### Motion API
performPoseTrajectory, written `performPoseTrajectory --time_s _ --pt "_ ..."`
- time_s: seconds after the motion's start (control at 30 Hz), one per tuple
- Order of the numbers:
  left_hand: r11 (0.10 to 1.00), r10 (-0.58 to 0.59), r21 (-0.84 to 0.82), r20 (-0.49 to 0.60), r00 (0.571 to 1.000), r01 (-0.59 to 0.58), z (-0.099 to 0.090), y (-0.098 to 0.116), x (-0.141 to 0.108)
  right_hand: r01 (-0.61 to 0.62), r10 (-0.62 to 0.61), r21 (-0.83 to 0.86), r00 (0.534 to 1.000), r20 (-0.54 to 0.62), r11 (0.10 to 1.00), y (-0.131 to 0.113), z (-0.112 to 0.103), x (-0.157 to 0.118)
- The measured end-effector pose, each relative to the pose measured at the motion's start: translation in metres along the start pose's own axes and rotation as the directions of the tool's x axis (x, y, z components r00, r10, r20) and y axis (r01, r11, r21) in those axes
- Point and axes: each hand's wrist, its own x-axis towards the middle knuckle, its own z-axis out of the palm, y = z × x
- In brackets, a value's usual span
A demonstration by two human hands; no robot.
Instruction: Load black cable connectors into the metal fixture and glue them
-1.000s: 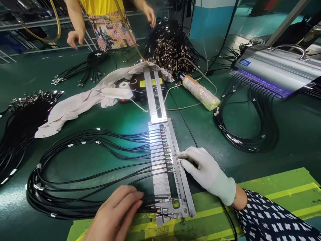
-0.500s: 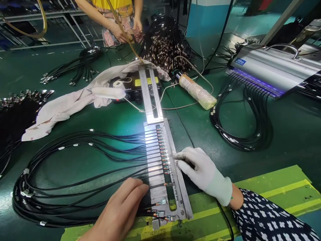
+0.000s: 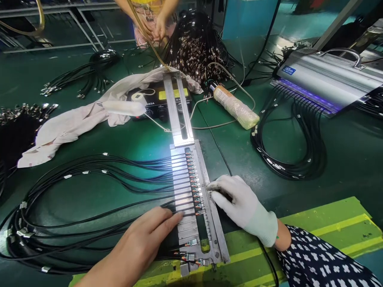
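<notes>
My bare left hand [image 3: 152, 235] is closed, its index finger and thumb on a black cable [image 3: 188, 215] at the left edge of a slotted metal fixture [image 3: 187, 229]. The thumb is mostly hidden. Several cables lie side by side in the fixture's grooves, their small metal connectors [image 3: 196, 185] over the long slot. Lower down, a few loose connectors [image 3: 187, 256] rest on the fixture's near end. In a white glove, my right hand [image 3: 242, 207] pinches the fixture's right rail [image 3: 206, 185]. The cables loop [image 3: 32, 199] away to the left.
A metal slide [image 3: 176, 111] extends behind the fixture, over a black control box [image 3: 152, 101]. White cloth [image 3: 68, 115] and a wrapped bottle [image 3: 235, 105] lie nearby. At right stands a silver UV lamp [image 3: 329, 83] with cables under it. Across the table are a person's hands [image 3: 157, 30] and a cable heap [image 3: 196, 52].
My left hand has moved slightly up and right along the fixture. The lowest groove's cable now sits closer to the row, its connector in line with the others. My right hand stays put.
</notes>
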Motion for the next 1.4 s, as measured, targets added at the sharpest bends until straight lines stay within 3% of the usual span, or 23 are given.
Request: performPoseTrajectory --time_s 0.27,0.5,0.73,0.97,1.17,1.4 --pt "0.963 0.113 0.248 -0.017 0.993 -0.105 -0.004 0.005 -0.003 0.002 -0.002 0.003 1.0 -0.004 1.0 -0.001 -0.001 0.002" --pt "0.975 0.127 0.191 -0.057 0.99 -0.114 0.001 0.004 0.0 0.002 -0.002 -0.006 1.0 -0.002 1.0 0.001 0.001 0.002" --pt "0.989 0.063 0.137 -0.041 0.997 -0.057 0.01 0.004 -0.007 0.002 -0.002 0.007 1.0 -0.004 1.0 0.0 -0.001 0.001" --pt "0.941 -0.023 0.325 -0.206 0.978 0.091 0.029 0.014 -0.014 -0.011 0.011 -0.008 1.0 0.021 1.0 0.003 -0.001 0.007" --pt "0.983 -0.016 0.18 -0.166 0.986 0.046 0.02 0.024 -0.014 0.01 -0.01 -0.007 1.0 0.01 1.0 0.0 -0.001 -0.004" --pt "0.945 -0.242 -0.22 0.02 0.97 0.24 0.008 0.039 -0.022 0.016 -0.016 -0.004 0.999 0.031 1.0 -0.004 0.001 -0.018"
